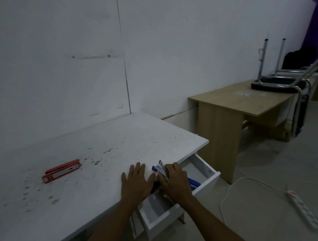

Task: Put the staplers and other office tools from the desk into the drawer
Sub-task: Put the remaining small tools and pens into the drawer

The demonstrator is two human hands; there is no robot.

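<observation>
Gripping: the right hand [177,181] had its fingers curled closed around a purple-and-white stapler [161,170], holding it at the desk's front edge, right above the open drawer.
Left hand: the left hand [137,181] lay palm down on the white desk [117,140] with fingers spread and straight, holding nothing; its fingertips sat just beside the purple-and-white stapler.
Purple-and-white stapler: it was partly hidden by the right hand; the purple tip and a white strip stuck out past the knuckles toward the wall.
Red stapler: a red stapler [62,171] lay on the desk, well to the left of both hands, with its metal side facing up; nothing touched it.
Drawer: the white drawer [209,179] stood pulled out from under the desk's right front corner.
Inside the drawer: a blue tool [193,183] lay inside, just past the right hand; what kind of tool it was could not be told. The rest of the inside was mostly covered by the right forearm.
Desk surface: it was marked with dark specks and smudges.
Floor: a white power strip [303,208] with its cord lay on the floor to the right.
Background: a wooden desk [237,100] stood against the wall with an upturned chair [276,85] on top.
</observation>
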